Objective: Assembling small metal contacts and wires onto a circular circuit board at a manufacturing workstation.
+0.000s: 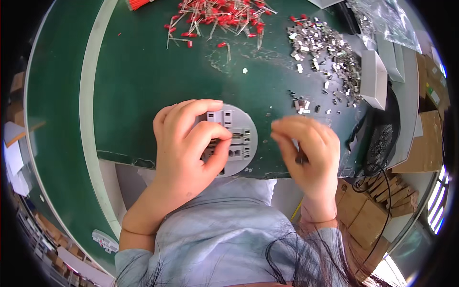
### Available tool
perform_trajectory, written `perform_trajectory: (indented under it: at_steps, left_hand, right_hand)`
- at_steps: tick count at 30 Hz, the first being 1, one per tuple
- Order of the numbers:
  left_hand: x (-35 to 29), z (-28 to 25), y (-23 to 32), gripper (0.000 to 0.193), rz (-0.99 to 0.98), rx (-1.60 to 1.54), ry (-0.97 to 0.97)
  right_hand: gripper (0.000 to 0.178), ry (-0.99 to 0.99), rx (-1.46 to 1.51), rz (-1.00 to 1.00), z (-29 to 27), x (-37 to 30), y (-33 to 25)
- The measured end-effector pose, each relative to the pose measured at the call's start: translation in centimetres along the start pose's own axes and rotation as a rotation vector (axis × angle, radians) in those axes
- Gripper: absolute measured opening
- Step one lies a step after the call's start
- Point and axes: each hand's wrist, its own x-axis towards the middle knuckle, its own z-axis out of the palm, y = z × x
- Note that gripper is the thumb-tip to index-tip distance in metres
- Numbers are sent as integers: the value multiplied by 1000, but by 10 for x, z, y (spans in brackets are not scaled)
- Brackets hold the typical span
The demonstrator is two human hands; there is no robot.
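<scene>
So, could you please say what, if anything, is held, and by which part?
The left hand rests over the left side of the round plate; whether it, or the right hand, pinches anything cannot be told.

Centre frame, the left hand [186, 143] is touching the round grey fixture [252, 125]; just right, the right hand [311, 150] is hovering, fingers curled, while red components [229, 18] are littering the bench [138, 71] at upper centre.

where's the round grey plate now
In the head view, the round grey plate sits at the near edge of the green table, left hand over its left side, right hand to its right.
</scene>
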Motion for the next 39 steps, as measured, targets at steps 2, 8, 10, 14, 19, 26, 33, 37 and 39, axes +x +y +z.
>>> perform_trajectory:
  at_steps: [2,8,10,14,19,26,33,37,39]
  left_hand:
    - [4,-1,1,25,10,14,8]
    - [9,-4,-9,25,45,39,40]
    - [9,-4,-10,25,46,48,34]
    - [9,-3,-12,24,51,52,35]
    - [9,-5,-11,23,48,61,26]
    - [8,-4,-11,23,46,59,32]
    - [8,-2,-12,24,59,61,46]
    - [8,-1,-14,24,64,59,57]
    - [8,0,-14,25,61,52,58]
  right_hand:
    - [32,4,93,66,7,-6,-10]
    - [26,123,239,236,39,-9,-25]
    - [20,168,268,271,44,-9,-27]
    - [18,189,282,289,48,-9,-27]
    - [18,187,278,283,50,-9,-27]
    - [23,187,248,281,51,-10,-27]
    - [24,183,250,242,53,-10,-25]
    - [23,182,252,179,53,-9,-26]
    - [30,157,187,171,51,-8,-26]
